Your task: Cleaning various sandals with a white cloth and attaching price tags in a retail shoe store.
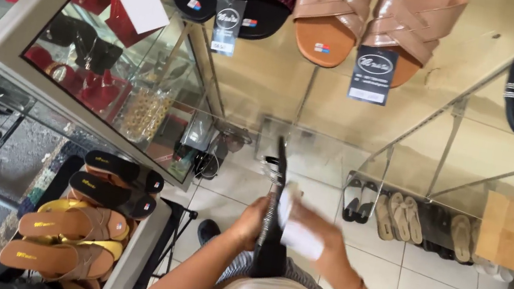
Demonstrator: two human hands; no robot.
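Landmark: black sandal, held upright before our chest, below glass shelf. Left of sandal, our left hand, grip closed round its edge. Sandal's long axis runs away from us, toe up; sole black, strap glittery. Right of sandal, our right hand, grip closed on white cloth pressed against its side. Both hands equally near.

Single head view, steep downward, close over hands, shop floor below.
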